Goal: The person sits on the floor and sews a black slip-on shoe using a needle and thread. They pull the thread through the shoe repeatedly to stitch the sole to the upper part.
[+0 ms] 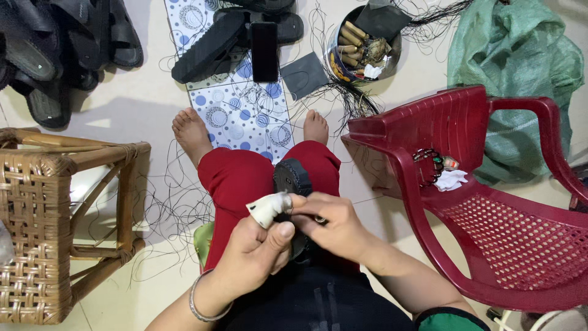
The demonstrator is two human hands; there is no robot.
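Black sandal sole [293, 178] lies on my lap across my red-trousered knees, toe end pointing away from me toward my feet, rim stitched. Its near end is hidden under my hands. My left hand [254, 248] has a white wrapped guard [267, 208] on the forefinger, touching the sole; my right hand [334, 227] pinches at the sole's edge just beside it.

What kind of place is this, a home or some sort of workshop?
Probably a home floor used for hand-stitching footwear. The left hand and right hand work on a black sole on the lap, with finished sandals piled nearby, loose black thread and a tin of tools.
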